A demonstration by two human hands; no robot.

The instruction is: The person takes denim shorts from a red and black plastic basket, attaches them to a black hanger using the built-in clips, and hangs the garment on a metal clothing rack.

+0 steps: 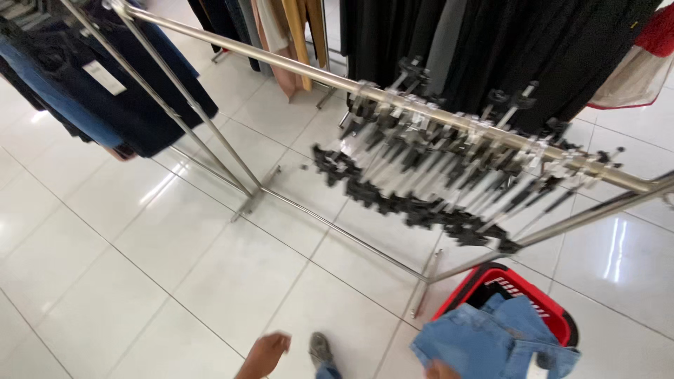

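Denim jeans [491, 340] lay draped over the red basket [491, 281] below the hanger rail [449, 116]; our right hand [441, 370] touched them, grip hidden, while our left hand [265, 354] hung empty, fingers loosely curled.

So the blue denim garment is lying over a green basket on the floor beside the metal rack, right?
Not quite: the basket is red, not green. The head view shows the blue denim garment lying over it on the white tiled floor, beside the metal rack with its row of empty clip hangers.
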